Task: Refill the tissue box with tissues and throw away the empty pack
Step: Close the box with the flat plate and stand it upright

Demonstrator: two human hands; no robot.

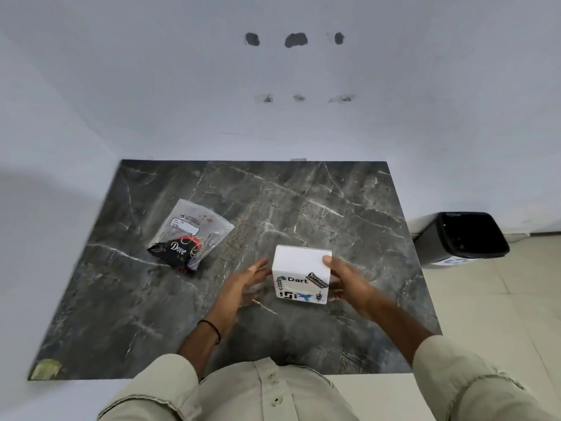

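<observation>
Right hand (346,281) gripping box (300,273) mid-table (349,208); left hand (246,282) open, just beside at 9 o'clock. Pack (189,235) at 10 o'clock, well apart. Bin (464,238) beyond table edge at 2 o'clock.

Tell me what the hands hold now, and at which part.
The right hand grips the white tissue box by its right side, thumb on the top edge. The left hand is open beside it.

A dark grey marble-patterned tabletop (303,208) stands against a plain white wall (151,86) that bears 6 dark chipped holes (296,40) in 2 rows. Pale beige floor tiles (501,299) lie to the right.
</observation>
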